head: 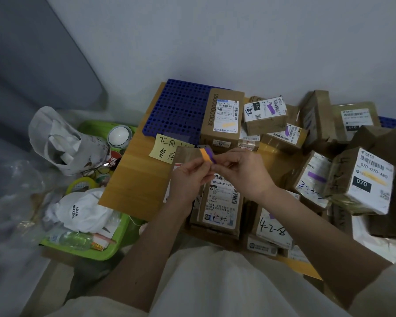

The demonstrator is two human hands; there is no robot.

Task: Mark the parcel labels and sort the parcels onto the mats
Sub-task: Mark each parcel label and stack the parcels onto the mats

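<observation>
Both hands meet over a brown parcel with a white label that lies in front of me. My left hand and my right hand pinch two markers held together, an orange marker and a purple marker. A blue perforated mat lies at the back and carries a tall carton at its right side. Several labelled parcels are heaped to the right, some with purple or orange strokes on their labels.
A yellow handwritten note lies on the wooden board. At the left stands a green tray with bags, a tape roll, glasses and a bottle. More boxes crowd the near right.
</observation>
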